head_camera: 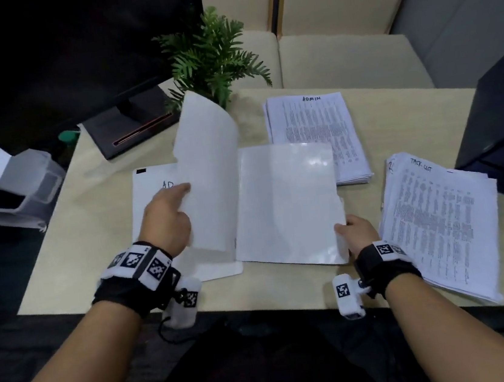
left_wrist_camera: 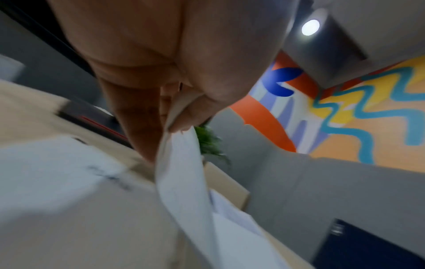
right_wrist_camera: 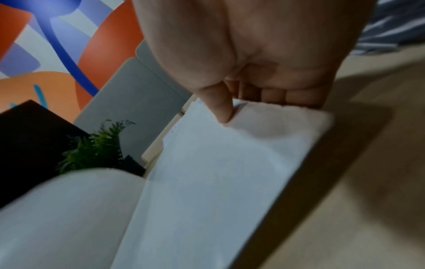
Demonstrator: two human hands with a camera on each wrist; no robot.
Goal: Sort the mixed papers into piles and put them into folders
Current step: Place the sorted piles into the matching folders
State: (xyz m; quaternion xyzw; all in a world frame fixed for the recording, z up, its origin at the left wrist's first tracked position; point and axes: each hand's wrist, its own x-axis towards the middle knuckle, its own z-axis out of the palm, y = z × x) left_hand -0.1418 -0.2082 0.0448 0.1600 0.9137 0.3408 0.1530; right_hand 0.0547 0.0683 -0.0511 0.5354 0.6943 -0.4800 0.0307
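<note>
Folder [head_camera: 287,205], white glossy plastic, lay open mid light wooden table [head_camera: 92,242], spine and long axis running near-to-far from person. Left hand [head_camera: 165,222] pinched edge of curled white leaf [head_camera: 210,170], which stood up over spine, top bending toward far side. Right hand [head_camera: 358,231] gripped Folder's near right corner, thumb on top. Printed paper pile headed ADMIN [head_camera: 315,126] sat behind, partly under Folder's far corner; second printed paper pile [head_camera: 439,225] right of it, skewed.
</note>
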